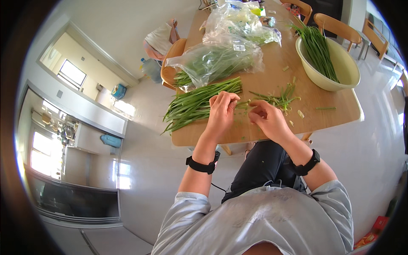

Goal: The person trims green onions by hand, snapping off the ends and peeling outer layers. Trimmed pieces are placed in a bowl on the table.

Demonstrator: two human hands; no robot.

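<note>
Long green garlic chives (200, 103) lie in a loose pile at the table's near left part. My left hand (222, 110) is at the right part of this pile, its thumb and fingers pinching a few chive stalks (241, 105) whose pale ends point right. Just beyond those ends is my right hand (269, 119), fingers curled and thumb near the fingertips; whether it grips a piece is too small to tell. Chive trimmings (282, 98) lie in a small heap behind and right of it. More chives (317, 52) lean inside a cream plastic basin (347, 71) at the right.
A clear plastic bag (231, 54) of greens lies behind the pile, with more bags (234, 20) farther back. The wooden table (322, 122) ends just before my lap. Wooden chairs (338, 27) stand at the right back; another chair (172, 65) is at the left.
</note>
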